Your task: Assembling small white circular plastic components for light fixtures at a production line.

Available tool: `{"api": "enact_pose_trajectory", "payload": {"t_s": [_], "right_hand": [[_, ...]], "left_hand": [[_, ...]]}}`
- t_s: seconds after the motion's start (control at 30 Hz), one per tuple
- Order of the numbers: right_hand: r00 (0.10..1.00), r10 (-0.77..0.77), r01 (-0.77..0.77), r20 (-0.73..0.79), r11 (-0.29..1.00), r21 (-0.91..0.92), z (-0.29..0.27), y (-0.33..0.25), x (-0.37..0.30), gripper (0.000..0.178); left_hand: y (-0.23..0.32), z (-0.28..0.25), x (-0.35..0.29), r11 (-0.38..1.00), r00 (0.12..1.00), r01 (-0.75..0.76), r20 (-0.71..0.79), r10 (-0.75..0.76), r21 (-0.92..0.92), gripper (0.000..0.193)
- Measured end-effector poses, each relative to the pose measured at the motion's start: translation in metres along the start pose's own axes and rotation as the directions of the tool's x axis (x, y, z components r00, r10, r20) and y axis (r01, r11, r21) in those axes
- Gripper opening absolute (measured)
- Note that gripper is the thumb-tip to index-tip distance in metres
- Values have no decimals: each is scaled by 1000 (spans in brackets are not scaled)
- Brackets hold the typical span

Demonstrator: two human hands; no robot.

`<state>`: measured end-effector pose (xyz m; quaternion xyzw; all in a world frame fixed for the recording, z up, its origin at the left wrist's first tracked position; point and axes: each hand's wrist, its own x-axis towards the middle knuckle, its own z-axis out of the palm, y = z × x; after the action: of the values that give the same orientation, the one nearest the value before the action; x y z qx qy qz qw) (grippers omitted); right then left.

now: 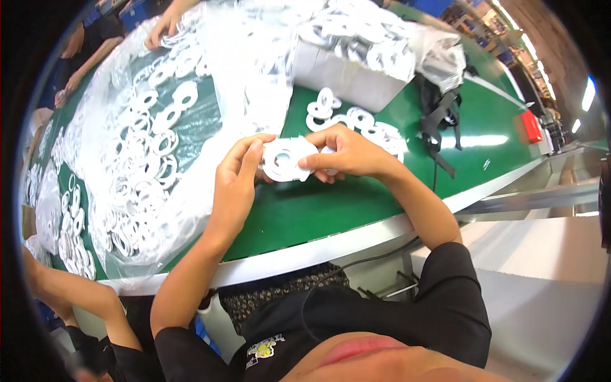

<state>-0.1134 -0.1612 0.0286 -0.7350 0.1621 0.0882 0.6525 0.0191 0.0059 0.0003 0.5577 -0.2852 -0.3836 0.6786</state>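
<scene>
Between my two hands, just above the near part of the green table, is a white ring-shaped plastic part (292,170) with a round hole and small tabs on its edge. My left hand (234,181) grips its left side, thumb up. My right hand (350,153) holds the other side, with its thumb on the top face. Another bit of white shows among the right fingers, too covered to make out. Beyond my right hand lies a small group of white rings (361,119). To the left, many more white rings (153,167) are spread on clear plastic sheeting (219,159).
A white box (347,77) heaped with rings stands at the back. Black straps (439,121) lie right of it on the green table (474,162). A red box (529,127) sits far right. Other people's hands (164,28) and arms (83,290) are along the left.
</scene>
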Motion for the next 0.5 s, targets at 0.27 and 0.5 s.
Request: {"api": "enact_pose_trajectory", "payload": {"t_s": [0.27, 0.5], "right_hand": [[754, -354, 590, -554, 735, 333, -50, -31, -9, 29], [878, -326, 416, -350, 882, 221, -43, -18, 0, 30]], "left_hand": [[-7, -7, 4, 1000, 996, 29, 83, -29, 0, 26], [-14, -2, 3, 985, 972, -103, 223, 71, 135, 23]]}}
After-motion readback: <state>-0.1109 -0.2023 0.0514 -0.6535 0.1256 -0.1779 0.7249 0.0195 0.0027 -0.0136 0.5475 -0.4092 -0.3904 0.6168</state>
